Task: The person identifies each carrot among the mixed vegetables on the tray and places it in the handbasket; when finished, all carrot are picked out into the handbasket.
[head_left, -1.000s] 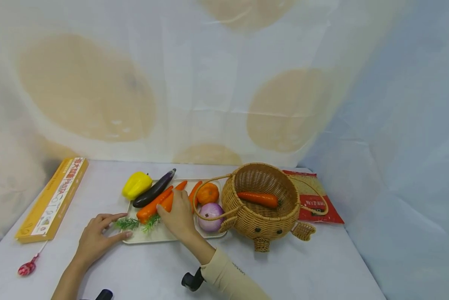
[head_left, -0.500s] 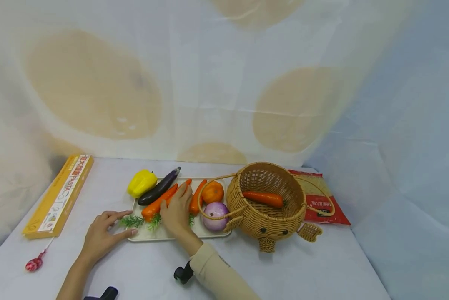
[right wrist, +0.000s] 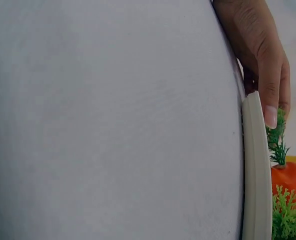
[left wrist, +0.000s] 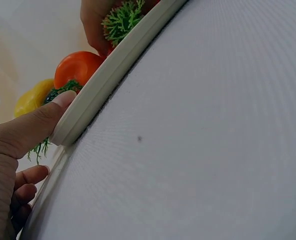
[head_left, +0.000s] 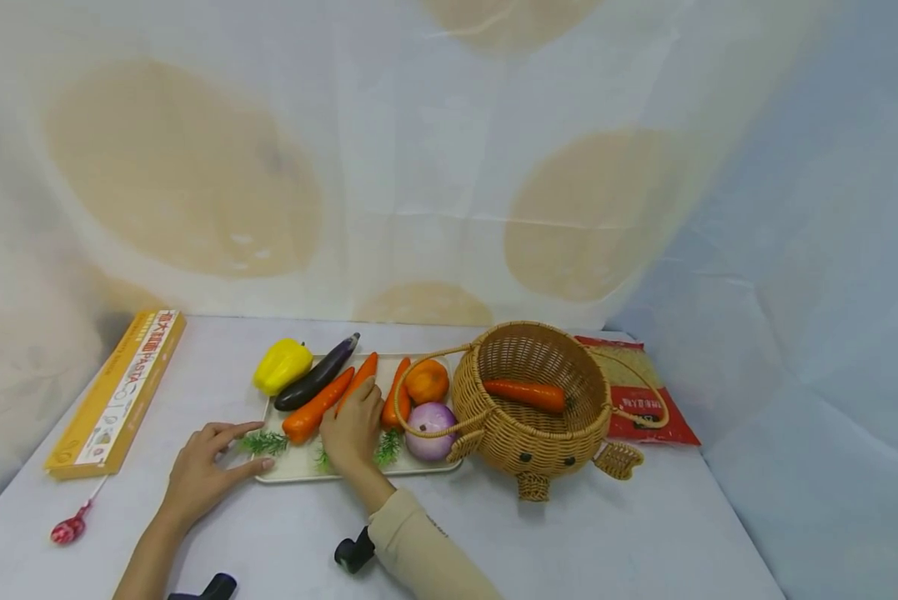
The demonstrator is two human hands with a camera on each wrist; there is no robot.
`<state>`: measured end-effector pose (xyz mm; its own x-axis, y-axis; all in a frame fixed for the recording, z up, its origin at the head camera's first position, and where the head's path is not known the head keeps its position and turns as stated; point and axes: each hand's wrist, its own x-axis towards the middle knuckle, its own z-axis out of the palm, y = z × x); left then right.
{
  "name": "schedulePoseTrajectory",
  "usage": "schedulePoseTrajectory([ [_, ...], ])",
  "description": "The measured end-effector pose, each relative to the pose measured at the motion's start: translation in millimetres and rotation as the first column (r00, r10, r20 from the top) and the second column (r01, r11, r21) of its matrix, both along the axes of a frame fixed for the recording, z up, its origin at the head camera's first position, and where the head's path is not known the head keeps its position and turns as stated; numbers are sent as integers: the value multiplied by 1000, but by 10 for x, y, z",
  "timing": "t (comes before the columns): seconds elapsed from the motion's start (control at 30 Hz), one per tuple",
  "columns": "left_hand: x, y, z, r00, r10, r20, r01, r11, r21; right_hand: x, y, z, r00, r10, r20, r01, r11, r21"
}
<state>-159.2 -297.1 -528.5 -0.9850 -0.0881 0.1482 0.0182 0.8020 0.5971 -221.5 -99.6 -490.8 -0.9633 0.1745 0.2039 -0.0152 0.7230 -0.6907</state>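
My left hand (head_left: 197,475) is at the left front corner of a cream tray (head_left: 291,468); the left wrist view has its thumb on the rim (left wrist: 102,85) and its fingers round the corner. Over the tray, my right hand (head_left: 353,425) grips a carrot (head_left: 363,372), whose orange tip sticks out beyond the fingers. A second carrot (head_left: 317,408) lies just left of it, a third carrot (head_left: 397,396) to the right. Also on the tray are an eggplant (head_left: 317,375), a purple onion (head_left: 430,432) and a small round orange vegetable or fruit (head_left: 428,382).
A yellow bell pepper (head_left: 283,367) sits by the tray's back left corner. Right of the tray stands a wicker basket (head_left: 486,446) with a carrot (head_left: 527,394) inside, its handle overhanging the tray. Behind lies a red packet (head_left: 674,417). A pasta box (head_left: 118,396) and lollipop (head_left: 68,529) lie left.
My right hand has drawn slightly towards me, and the carrot in it has turned, its leaves shifting right. The left hand stays at the tray's corner. The head view has shifted slightly.
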Motion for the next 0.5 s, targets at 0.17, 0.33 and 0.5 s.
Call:
schedulePoseTrajectory([
  [0.17, 5, -1, 0, 1000, 6, 9, -6, 1000, 6, -3, -22, -42, 999, -33, -14, 32, 995, -92],
  [0.33, 17, 10, 20, 1000, 3, 19, -3, 1000, 14, 21, -19, -60, 998, -54, -42, 43, 975, -217],
  [0.5, 14, 13, 30, 1000, 1, 28, -2, 1000, 13, 67, -13, -61, 999, -53, -12, 46, 943, -330],
])
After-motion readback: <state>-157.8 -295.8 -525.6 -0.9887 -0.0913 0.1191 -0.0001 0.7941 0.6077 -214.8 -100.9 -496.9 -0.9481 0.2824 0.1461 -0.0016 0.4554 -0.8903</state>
